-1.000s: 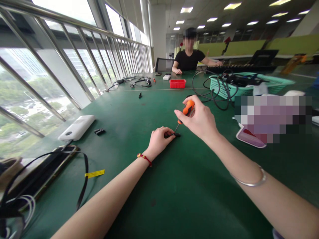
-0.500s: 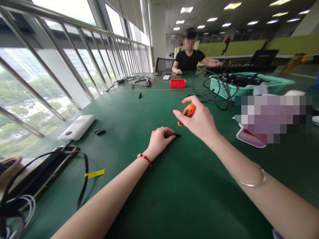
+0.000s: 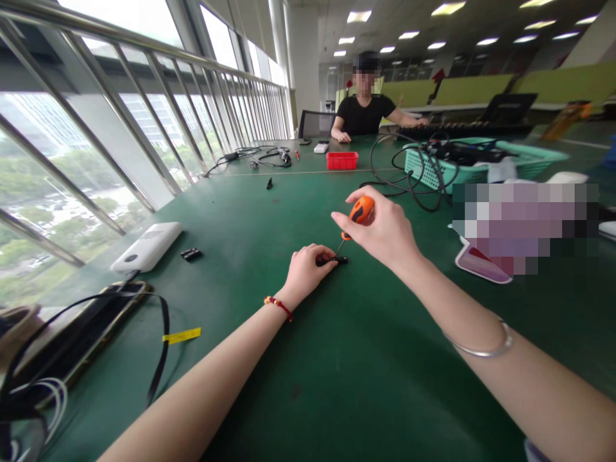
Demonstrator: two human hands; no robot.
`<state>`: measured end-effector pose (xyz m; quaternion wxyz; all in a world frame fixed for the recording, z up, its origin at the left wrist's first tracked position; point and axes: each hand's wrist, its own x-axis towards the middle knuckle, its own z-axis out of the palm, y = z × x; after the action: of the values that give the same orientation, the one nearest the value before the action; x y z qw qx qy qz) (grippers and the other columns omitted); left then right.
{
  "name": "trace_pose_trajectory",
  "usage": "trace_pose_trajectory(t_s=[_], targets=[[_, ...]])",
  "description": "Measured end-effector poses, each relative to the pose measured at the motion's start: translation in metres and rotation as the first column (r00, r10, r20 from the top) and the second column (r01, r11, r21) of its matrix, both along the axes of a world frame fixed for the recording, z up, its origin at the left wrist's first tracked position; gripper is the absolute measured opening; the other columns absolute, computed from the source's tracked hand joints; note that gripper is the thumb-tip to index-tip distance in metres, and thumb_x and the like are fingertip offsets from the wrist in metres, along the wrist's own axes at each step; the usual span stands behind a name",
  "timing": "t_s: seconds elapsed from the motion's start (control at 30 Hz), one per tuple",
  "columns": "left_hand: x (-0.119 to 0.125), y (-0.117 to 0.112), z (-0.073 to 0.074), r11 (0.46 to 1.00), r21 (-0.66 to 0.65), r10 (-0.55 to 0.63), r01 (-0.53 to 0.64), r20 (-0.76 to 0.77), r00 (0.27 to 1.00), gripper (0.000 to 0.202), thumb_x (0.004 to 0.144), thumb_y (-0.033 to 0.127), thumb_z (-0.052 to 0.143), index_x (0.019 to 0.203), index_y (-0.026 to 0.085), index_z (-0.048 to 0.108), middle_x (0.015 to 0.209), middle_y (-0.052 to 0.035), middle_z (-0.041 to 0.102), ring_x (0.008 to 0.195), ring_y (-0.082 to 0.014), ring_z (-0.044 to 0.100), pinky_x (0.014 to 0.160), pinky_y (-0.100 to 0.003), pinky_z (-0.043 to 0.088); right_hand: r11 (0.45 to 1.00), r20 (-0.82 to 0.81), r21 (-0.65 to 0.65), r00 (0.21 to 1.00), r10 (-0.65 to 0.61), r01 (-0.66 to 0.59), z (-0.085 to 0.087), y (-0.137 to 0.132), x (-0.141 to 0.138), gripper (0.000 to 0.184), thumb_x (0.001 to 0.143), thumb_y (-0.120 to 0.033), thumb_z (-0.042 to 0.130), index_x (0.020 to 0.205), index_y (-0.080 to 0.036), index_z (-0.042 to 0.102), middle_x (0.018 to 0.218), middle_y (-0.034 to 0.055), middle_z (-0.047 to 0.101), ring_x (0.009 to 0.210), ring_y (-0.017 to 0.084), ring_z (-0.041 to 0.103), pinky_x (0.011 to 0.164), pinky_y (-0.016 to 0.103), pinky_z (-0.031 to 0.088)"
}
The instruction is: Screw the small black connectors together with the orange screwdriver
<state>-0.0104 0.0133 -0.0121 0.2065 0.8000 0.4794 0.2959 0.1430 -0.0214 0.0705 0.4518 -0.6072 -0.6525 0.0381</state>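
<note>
My left hand pinches a small black part against the green tabletop. Fingers hide much of that part, so its exact kind does not show. My right hand holds a screwdriver with an orange and black handle, gripped by thumb and fingers. The screwdriver leans, and its thin metal shaft runs down to the black part beside my left fingertips. Whether the tip sits in a screw is too small to tell.
At left lie a white power bank, a small black piece, and a phone with cables. Farther back are a red bin, a teal basket with cables, and a seated person. A blurred-out pinkish item is at right.
My right hand has shifted slightly and the screwdriver's handle appears turned a little. My left hand stays in place on the black part.
</note>
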Motion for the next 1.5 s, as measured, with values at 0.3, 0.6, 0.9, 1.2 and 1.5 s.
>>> trace_pose_trajectory(t_s=[0.3,0.6,0.9,1.2,1.5], targets=[[0.0005,-0.0005,0.0009,1.000,-0.002,-0.003,0.003,0.002,1.000,0.007,0.077,0.022,0.066,0.083,0.019,0.067,0.084,-0.0013,0.067,0.078,-0.0157,0.060,0.070,-0.027,0.046,0.996,-0.020,0.001,0.996,0.087,-0.087,0.0000,0.0020,0.0024,0.029,0.067,-0.034,0.060,0.094,-0.023,0.058,0.074,-0.0010,0.062,0.061,0.015,0.053,0.056,0.025,0.036],[0.0005,0.0000,-0.0007,1.000,-0.006,0.003,-0.003,0.003,1.000,0.007,0.077,0.022,0.066,0.083,0.019,0.066,0.085,-0.0014,0.067,0.079,-0.0159,0.060,0.073,-0.028,0.047,1.000,0.053,-0.026,0.998,-0.016,0.017,0.0011,-0.0025,-0.0011,0.032,0.074,-0.055,0.056,0.074,-0.023,0.057,0.059,-0.0003,0.054,0.057,0.016,0.050,0.052,0.026,0.031],[0.0011,-0.0011,0.0009,1.000,-0.010,0.004,-0.004,0.002,1.000,0.008,0.077,0.022,0.066,0.083,0.018,0.067,0.085,-0.0020,0.068,0.079,-0.0163,0.061,0.073,-0.028,0.048,0.998,0.040,-0.030,0.998,-0.055,0.056,0.0048,-0.0051,-0.0011,0.045,0.067,-0.054,0.062,0.101,-0.024,0.060,0.070,0.0002,0.061,0.063,0.018,0.055,0.055,0.026,0.034],[0.0017,-0.0016,0.0018,1.000,-0.010,0.007,-0.007,0.003,1.000,0.007,0.076,0.022,0.066,0.083,0.018,0.067,0.085,-0.0021,0.068,0.079,-0.0165,0.061,0.073,-0.028,0.048,0.998,-0.025,-0.031,0.998,0.053,-0.054,0.0020,-0.0024,0.0002,0.030,0.068,-0.037,0.059,0.094,-0.024,0.061,0.069,-0.0012,0.059,0.058,0.015,0.051,0.054,0.025,0.035],[0.0010,-0.0005,-0.0003,1.000,-0.001,0.001,-0.001,0.002,1.000,0.008,0.077,0.023,0.066,0.083,0.018,0.067,0.086,-0.0019,0.068,0.080,-0.0162,0.061,0.073,-0.028,0.047,0.999,0.023,-0.049,1.000,-0.022,0.023,0.0007,-0.0027,-0.0007,0.028,0.074,-0.051,0.054,0.079,-0.024,0.060,0.058,-0.0011,0.054,0.059,0.017,0.052,0.054,0.026,0.033]])
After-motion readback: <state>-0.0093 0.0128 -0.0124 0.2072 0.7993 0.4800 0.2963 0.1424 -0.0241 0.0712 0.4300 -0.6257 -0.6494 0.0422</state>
